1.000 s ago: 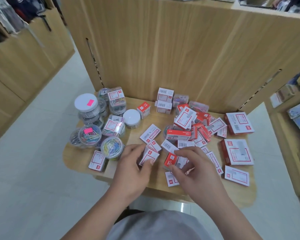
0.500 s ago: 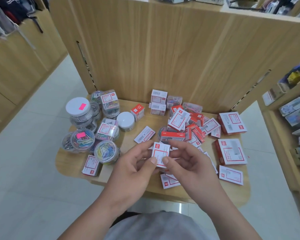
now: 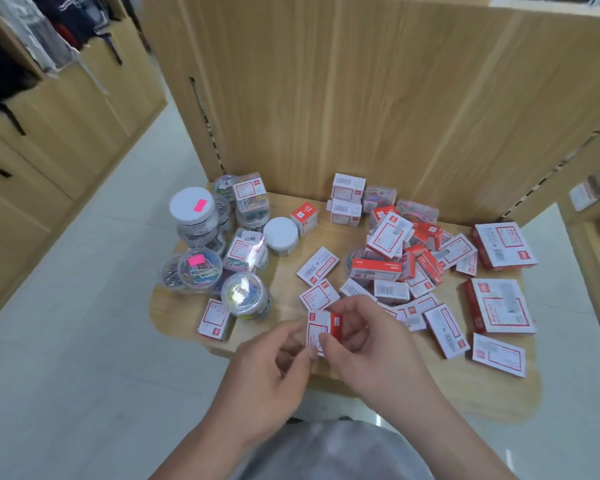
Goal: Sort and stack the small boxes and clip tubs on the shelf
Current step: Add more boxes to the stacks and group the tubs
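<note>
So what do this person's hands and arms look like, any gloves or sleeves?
Both the left hand and the right hand are bare: no gloves, rings or watch show. The forearms are uncovered too, with no sleeve in view. Below them, a light grey garment shows at the bottom edge.

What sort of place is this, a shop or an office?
Most likely a stationery shop: many matching small red-and-white boxes and clear tubs of paper clips lie on a wooden display shelf, one tub lid carries a pink sticker, and more packaged goods sit on shelves at the right.
</note>
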Motion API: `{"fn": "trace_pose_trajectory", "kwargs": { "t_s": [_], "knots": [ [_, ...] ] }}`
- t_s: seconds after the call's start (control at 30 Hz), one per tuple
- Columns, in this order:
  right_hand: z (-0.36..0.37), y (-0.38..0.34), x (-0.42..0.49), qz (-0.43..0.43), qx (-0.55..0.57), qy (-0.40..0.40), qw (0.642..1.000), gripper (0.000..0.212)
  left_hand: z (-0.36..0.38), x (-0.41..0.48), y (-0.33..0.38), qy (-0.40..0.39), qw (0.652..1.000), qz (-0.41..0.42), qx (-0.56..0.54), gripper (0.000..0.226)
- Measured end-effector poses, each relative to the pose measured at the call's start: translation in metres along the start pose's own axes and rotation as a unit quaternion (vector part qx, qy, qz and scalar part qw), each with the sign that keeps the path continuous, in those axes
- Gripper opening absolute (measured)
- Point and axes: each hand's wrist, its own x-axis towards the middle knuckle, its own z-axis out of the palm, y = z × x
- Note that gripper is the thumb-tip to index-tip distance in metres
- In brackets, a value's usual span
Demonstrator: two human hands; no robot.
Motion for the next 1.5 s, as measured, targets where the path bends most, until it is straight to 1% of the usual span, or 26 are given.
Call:
{"fn": "trace_pose_trajectory", "kwargs": {
  "t_s": [0.1, 0.13, 0.17, 0.23, 0.3, 0.37, 0.43, 0.5, 0.57, 0.6, 0.63, 0.67, 0.73, 0.77, 0.8, 0.83, 0.9, 0.97, 1.03, 1.1, 1.2, 1.3, 1.37, 1.43, 1.5],
  "knots": [
    [0.042, 0.006, 0.008, 0.029, 0.006, -0.019, 0.999, 0.026, -0.027, -0.009, -0.027, 0.085, 0.991, -0.006, 0.104, 0.021],
    [0.054, 0.008, 0.011, 0.037, -0.007, -0.014, 0.999, 0.025, -0.036, -0.010, -0.032, 0.101, 0.987, -0.007, 0.124, 0.015],
    [0.063, 0.008, 0.014, 0.043, -0.026, -0.003, 0.999, 0.025, -0.044, -0.009, -0.035, 0.104, 0.986, -0.007, 0.127, 0.015],
    [0.077, 0.008, 0.017, 0.040, -0.054, 0.031, 0.997, 0.026, -0.055, -0.002, -0.038, 0.072, 0.987, 0.003, 0.140, 0.017],
    [0.082, 0.008, 0.018, 0.029, -0.081, 0.049, 0.995, 0.023, -0.062, 0.004, -0.040, 0.039, 0.983, 0.018, 0.180, 0.021],
    [0.085, 0.007, 0.017, 0.022, -0.130, 0.041, 0.990, 0.020, -0.068, 0.007, -0.042, 0.021, 0.983, 0.024, 0.182, 0.023],
    [0.088, 0.003, 0.016, 0.040, -0.160, 0.031, 0.986, 0.029, -0.073, 0.007, -0.044, 0.004, 0.982, 0.037, 0.185, 0.022],
    [0.089, -0.003, 0.012, 0.054, -0.187, 0.025, 0.981, 0.037, -0.077, 0.005, -0.045, 0.003, 0.979, 0.053, 0.198, 0.020],
    [0.084, -0.007, 0.008, 0.051, -0.215, 0.031, 0.975, 0.039, -0.078, 0.000, -0.045, 0.013, 0.974, 0.080, 0.212, 0.015],
    [0.077, -0.010, 0.006, 0.037, -0.229, 0.045, 0.972, 0.037, -0.078, -0.003, -0.043, 0.014, 0.972, 0.097, 0.212, 0.013],
    [0.069, -0.012, 0.006, 0.005, -0.247, 0.069, 0.966, 0.033, -0.077, -0.005, -0.038, 0.011, 0.971, 0.115, 0.208, 0.012],
    [0.059, -0.014, 0.009, -0.046, -0.270, 0.102, 0.956, 0.027, -0.077, -0.006, -0.032, 0.006, 0.970, 0.135, 0.205, 0.010],
    [0.041, -0.012, 0.024, -0.158, -0.335, 0.162, 0.915, 0.018, -0.077, -0.001, -0.018, -0.003, 0.962, 0.175, 0.208, 0.009],
    [0.034, -0.010, 0.035, -0.202, -0.378, 0.172, 0.887, 0.017, -0.077, 0.006, -0.012, -0.001, 0.957, 0.193, 0.218, 0.009],
    [0.029, -0.008, 0.045, -0.227, -0.419, 0.167, 0.863, 0.017, -0.079, 0.014, -0.005, 0.008, 0.951, 0.204, 0.234, 0.008],
    [0.025, -0.005, 0.055, -0.236, -0.451, 0.155, 0.847, 0.019, -0.081, 0.024, 0.000, 0.020, 0.945, 0.207, 0.251, 0.007],
    [0.023, -0.002, 0.065, -0.220, -0.502, 0.131, 0.826, 0.029, -0.083, 0.044, 0.011, 0.038, 0.936, 0.203, 0.285, 0.006],
    [0.026, -0.002, 0.066, -0.207, -0.532, 0.122, 0.812, 0.033, -0.081, 0.064, 0.020, 0.024, 0.918, 0.210, 0.335, 0.007],
    [0.031, -0.002, 0.066, -0.198, -0.532, 0.116, 0.815, 0.026, -0.072, 0.083, 0.030, -0.022, 0.898, 0.205, 0.389, 0.012],
    [0.030, -0.001, 0.066, -0.196, -0.514, 0.120, 0.827, 0.027, -0.058, 0.101, 0.038, -0.051, 0.879, 0.176, 0.440, 0.016],
    [0.017, -0.006, 0.058, -0.206, -0.431, 0.144, 0.867, 0.029, -0.040, 0.127, 0.045, -0.088, 0.856, 0.130, 0.493, 0.015],
    [-0.008, -0.024, 0.043, -0.212, -0.337, 0.166, 0.902, 0.031, -0.026, 0.148, 0.043, -0.127, 0.834, 0.106, 0.526, 0.013],
    [-0.027, -0.032, 0.034, -0.189, -0.288, 0.158, 0.925, 0.032, -0.012, 0.154, 0.044, -0.153, 0.817, 0.098, 0.548, 0.018],
    [-0.040, -0.033, 0.028, -0.151, -0.267, 0.143, 0.941, 0.036, 0.002, 0.158, 0.043, -0.155, 0.812, 0.096, 0.554, 0.033],
    [-0.046, -0.031, 0.024, -0.122, -0.251, 0.132, 0.951, 0.041, 0.008, 0.162, 0.041, -0.148, 0.825, 0.085, 0.539, 0.043]
  ]
}}
